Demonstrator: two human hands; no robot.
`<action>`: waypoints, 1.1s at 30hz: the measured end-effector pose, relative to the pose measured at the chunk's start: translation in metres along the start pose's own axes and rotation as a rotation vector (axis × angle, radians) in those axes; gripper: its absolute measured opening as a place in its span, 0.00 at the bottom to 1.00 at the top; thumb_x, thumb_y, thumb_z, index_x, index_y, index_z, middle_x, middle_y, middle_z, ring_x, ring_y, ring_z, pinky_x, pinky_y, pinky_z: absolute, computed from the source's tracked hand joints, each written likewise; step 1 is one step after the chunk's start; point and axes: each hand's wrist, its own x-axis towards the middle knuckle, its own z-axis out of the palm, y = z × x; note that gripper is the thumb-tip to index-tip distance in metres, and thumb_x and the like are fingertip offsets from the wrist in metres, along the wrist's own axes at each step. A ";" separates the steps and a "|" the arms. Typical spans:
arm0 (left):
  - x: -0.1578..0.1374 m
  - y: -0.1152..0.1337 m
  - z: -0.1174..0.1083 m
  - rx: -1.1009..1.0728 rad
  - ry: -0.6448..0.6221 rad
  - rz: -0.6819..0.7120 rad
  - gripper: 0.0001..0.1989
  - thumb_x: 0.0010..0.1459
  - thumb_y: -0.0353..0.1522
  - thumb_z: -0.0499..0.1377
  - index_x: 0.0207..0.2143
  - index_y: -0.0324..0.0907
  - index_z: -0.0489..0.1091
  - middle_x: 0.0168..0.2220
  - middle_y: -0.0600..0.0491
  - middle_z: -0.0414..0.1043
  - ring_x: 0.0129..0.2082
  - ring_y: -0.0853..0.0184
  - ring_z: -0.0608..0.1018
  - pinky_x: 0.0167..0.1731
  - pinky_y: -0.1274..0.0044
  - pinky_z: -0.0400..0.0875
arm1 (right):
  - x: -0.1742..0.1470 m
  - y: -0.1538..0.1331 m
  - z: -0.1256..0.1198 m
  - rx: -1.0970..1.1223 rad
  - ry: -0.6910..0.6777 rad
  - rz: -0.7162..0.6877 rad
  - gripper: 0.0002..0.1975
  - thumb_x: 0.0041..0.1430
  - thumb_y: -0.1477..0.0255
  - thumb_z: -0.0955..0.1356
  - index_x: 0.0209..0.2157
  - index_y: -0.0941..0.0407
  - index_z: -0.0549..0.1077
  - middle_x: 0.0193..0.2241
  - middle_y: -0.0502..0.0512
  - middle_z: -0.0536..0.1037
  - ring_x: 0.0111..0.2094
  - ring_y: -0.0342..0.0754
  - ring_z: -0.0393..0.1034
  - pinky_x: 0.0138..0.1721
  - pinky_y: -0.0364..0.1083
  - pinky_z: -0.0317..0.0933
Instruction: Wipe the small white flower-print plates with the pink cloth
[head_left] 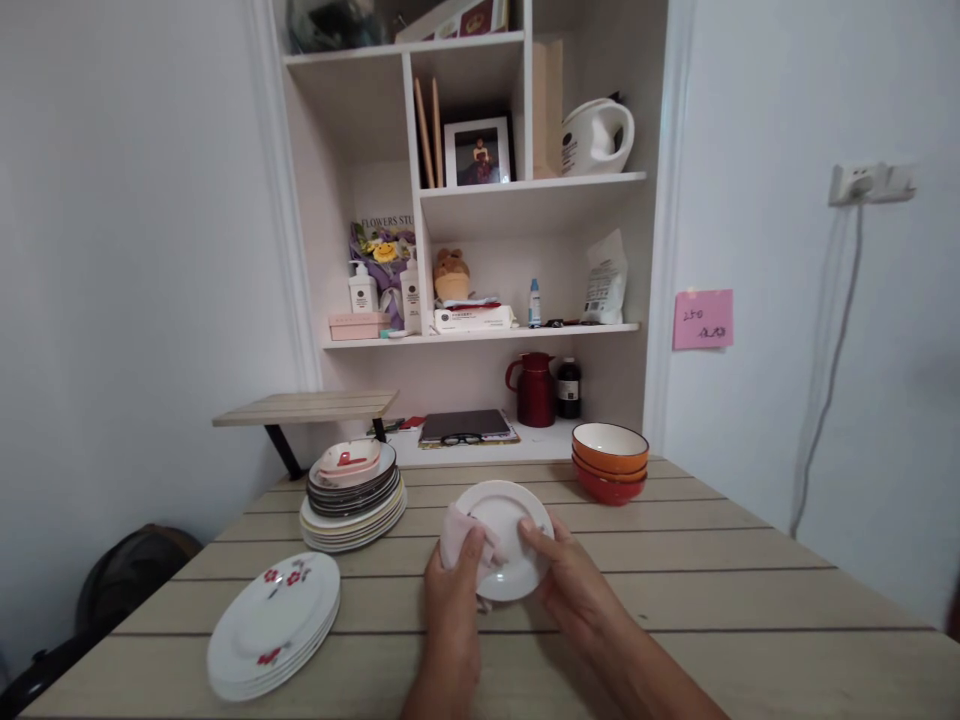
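A small white plate [517, 510] is held up over the table between my two hands. My left hand [455, 580] presses a pale pink cloth [457, 530] against the plate's left side, thumb on top. My right hand [559, 560] grips the plate's right rim, with the thumb on its face and the fingers beneath. To the left lies a stack of white plates with red flowers [274, 620]. Behind it stands a taller stack of plates [352, 515], topped by pinkish square dishes [349, 460].
Stacked orange and red bowls [610, 465] stand at the table's back right. A raised wooden shelf [307, 406] juts over the back left. Behind the table, a white shelf unit [480, 452] holds a dark red jug [535, 392], a dark bottle [568, 388] and a dark folder [465, 425] with glasses.
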 end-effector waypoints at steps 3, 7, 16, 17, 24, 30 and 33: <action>0.000 0.002 0.000 0.110 0.012 0.077 0.25 0.40 0.46 0.69 0.34 0.36 0.77 0.26 0.51 0.78 0.25 0.65 0.76 0.25 0.78 0.68 | 0.006 -0.008 -0.009 -0.323 0.005 -0.150 0.18 0.46 0.66 0.74 0.39 0.55 0.70 0.29 0.51 0.77 0.30 0.49 0.70 0.31 0.46 0.63; -0.001 0.005 0.002 0.220 -0.029 0.186 0.19 0.42 0.42 0.68 0.34 0.38 0.77 0.27 0.51 0.78 0.28 0.63 0.76 0.29 0.77 0.70 | 0.005 -0.020 -0.014 -0.763 0.017 -0.495 0.11 0.51 0.69 0.70 0.38 0.53 0.71 0.33 0.52 0.76 0.35 0.52 0.70 0.37 0.48 0.63; -0.006 0.007 0.004 0.327 -0.117 0.395 0.10 0.43 0.35 0.68 0.30 0.40 0.77 0.29 0.51 0.76 0.31 0.63 0.76 0.31 0.77 0.69 | 0.002 -0.031 -0.020 -1.191 -0.158 -0.690 0.03 0.58 0.72 0.65 0.34 0.52 0.72 0.31 0.52 0.74 0.32 0.49 0.68 0.33 0.45 0.60; -0.006 0.008 0.005 0.323 -0.130 0.372 0.11 0.44 0.35 0.68 0.30 0.40 0.77 0.29 0.51 0.76 0.30 0.63 0.76 0.31 0.77 0.69 | 0.003 -0.033 -0.021 -1.180 -0.172 -0.668 0.03 0.58 0.72 0.65 0.32 0.52 0.71 0.29 0.51 0.73 0.30 0.48 0.68 0.32 0.45 0.59; -0.006 0.010 0.008 0.224 -0.125 0.202 0.15 0.43 0.38 0.68 0.32 0.38 0.76 0.25 0.53 0.76 0.25 0.66 0.74 0.26 0.78 0.69 | 0.003 -0.026 -0.018 -0.930 -0.143 -0.549 0.10 0.59 0.65 0.66 0.26 0.54 0.65 0.22 0.46 0.66 0.26 0.45 0.61 0.28 0.43 0.54; -0.003 0.006 0.006 0.184 -0.096 0.161 0.18 0.43 0.40 0.68 0.34 0.37 0.76 0.28 0.51 0.78 0.28 0.64 0.76 0.29 0.78 0.71 | 0.005 -0.012 -0.019 -0.687 -0.085 -0.384 0.11 0.55 0.63 0.68 0.27 0.54 0.65 0.21 0.45 0.66 0.23 0.43 0.58 0.23 0.41 0.52; -0.001 0.004 0.005 0.131 -0.093 0.148 0.19 0.43 0.39 0.69 0.37 0.38 0.77 0.30 0.50 0.78 0.29 0.64 0.76 0.30 0.78 0.71 | 0.006 -0.006 -0.019 -0.583 -0.069 -0.322 0.12 0.54 0.62 0.69 0.27 0.54 0.64 0.20 0.44 0.66 0.21 0.42 0.58 0.21 0.41 0.51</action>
